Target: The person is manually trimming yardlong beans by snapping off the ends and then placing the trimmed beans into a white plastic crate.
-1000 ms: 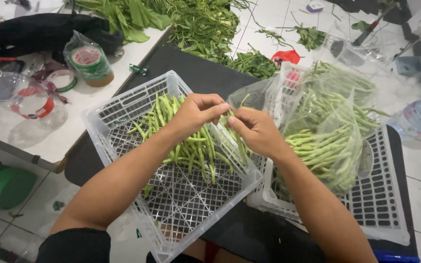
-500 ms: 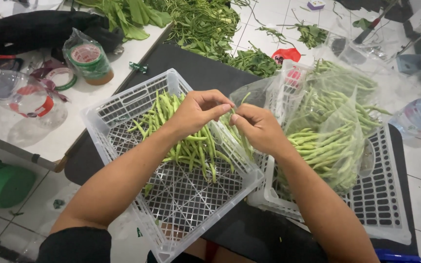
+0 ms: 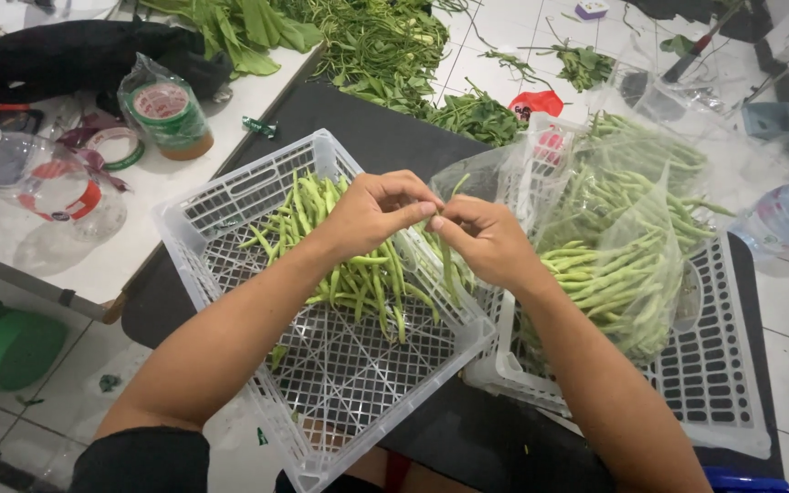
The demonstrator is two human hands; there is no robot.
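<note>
From the head view I find both hands raised together above the right rim of a white slatted crate (image 3: 230, 196) that sits on a dark table (image 3: 385, 137). The left hand (image 3: 372, 215) and right hand (image 3: 486, 242) meet fingertip to fingertip, each pinching one end of a single green bean (image 3: 449, 265), whose free length hangs down below the right hand; the fingers are pressed together on it, not spread. I judge the bean is held over the crate so that whatever leaves the fingers lands inside it. A loose heap of green beans (image 3: 358, 274) lies in the far half of that crate, its near half showing bare mesh. Just to the right stands a second white crate (image 3: 723, 383) carrying a clear plastic bag of beans (image 3: 614, 237), its mouth turned toward the hands, within easy reach of the right one. Far beyond the table, leafy greens (image 3: 385, 46) are spread on the tiled floor. To the left, a white counter (image 3: 84, 265) holds a clear plastic bottle (image 3: 38, 178) and bagged tape rolls (image 3: 166, 110). A green basket (image 3: 2, 342) rests on the floor at near left.
</note>
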